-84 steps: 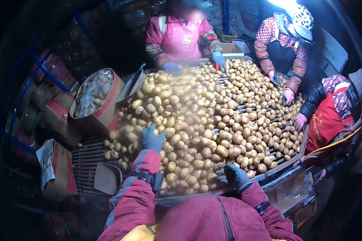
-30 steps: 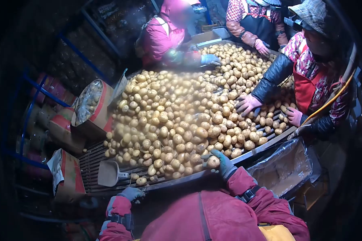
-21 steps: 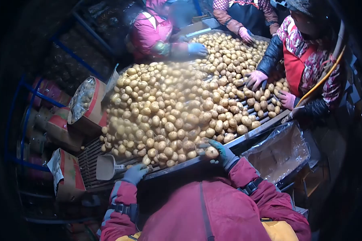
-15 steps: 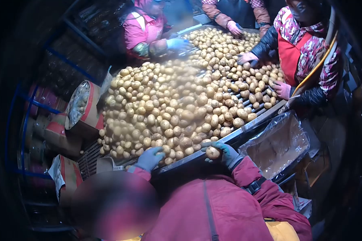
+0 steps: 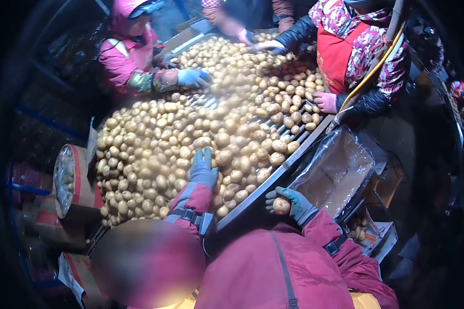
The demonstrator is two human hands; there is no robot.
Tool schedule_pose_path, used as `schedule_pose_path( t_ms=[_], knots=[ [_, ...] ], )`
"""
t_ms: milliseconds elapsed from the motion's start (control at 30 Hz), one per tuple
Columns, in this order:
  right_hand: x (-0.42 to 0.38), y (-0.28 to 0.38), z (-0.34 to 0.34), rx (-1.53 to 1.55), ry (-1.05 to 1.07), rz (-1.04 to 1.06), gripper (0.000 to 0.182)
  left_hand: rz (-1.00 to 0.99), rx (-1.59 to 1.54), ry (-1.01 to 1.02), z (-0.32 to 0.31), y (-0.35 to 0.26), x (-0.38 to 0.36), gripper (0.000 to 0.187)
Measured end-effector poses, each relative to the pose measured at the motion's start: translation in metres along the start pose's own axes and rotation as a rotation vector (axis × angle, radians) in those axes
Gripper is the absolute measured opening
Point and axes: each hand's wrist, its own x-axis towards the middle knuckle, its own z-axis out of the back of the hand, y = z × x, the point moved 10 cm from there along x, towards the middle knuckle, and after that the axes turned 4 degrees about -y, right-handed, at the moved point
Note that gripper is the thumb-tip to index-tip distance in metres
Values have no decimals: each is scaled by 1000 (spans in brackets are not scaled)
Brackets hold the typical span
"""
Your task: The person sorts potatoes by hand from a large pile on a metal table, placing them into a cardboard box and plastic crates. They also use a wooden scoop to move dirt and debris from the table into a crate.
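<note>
Potatoes cover a roller table whose metal edge runs along my side. My left hand, in a grey-blue glove, reaches over the potatoes with its fingers stretched forward and touches the heap. Just outside the metal edge, my right hand, in a grey-green glove, holds one potato with its fingers around it.
Beyond the table stand several people in work clothes, some with gloved hands on the potatoes. A plastic-lined box is at the right. Cardboard boxes stand at the left. A yellow hose hangs at the right.
My left hand has moved forward onto the heap, its fingers now stretched. My right hand keeps its potato, slightly lower and outside the edge. The view has shifted; co-workers' hands have moved.
</note>
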Motion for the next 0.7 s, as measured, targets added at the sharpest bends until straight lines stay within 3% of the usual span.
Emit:
schedule_pose_path(
  t_ms=[67, 133, 200, 267, 300, 400, 467, 533, 700],
  knots=[
    [-10, 6, 4, -68, -39, 16, 45, -111, -3, -52, 8, -4, 19, 85],
    [-15, 11, 3, -98, -96, 42, 46, -40, -165, -131, 9, 16, 51, 85],
    [-12, 11, 9, -122, -100, 58, 48, -35, -63, -173, 10, 28, 92, 81],
    [-13, 14, 9, -109, -129, 74, 47, -100, -27, -214, 44, 5, 110, 69],
    [-13, 14, 8, -102, -142, 80, 47, -251, -60, -389, 56, -8, 107, 54],
    [-10, 19, 6, -114, -166, 100, 48, -151, -414, 19, 43, -40, 80, 43],
    [-17, 31, -3, -160, -189, 115, 49, -215, -331, 173, 27, -58, 54, 40],
    [-24, 41, -12, -180, -205, 124, 48, -300, -273, -39, 16, -57, 41, 41],
    [-25, 46, -11, -134, -198, 201, 47, -355, -190, -99, 21, -67, 28, 61]
  ],
)
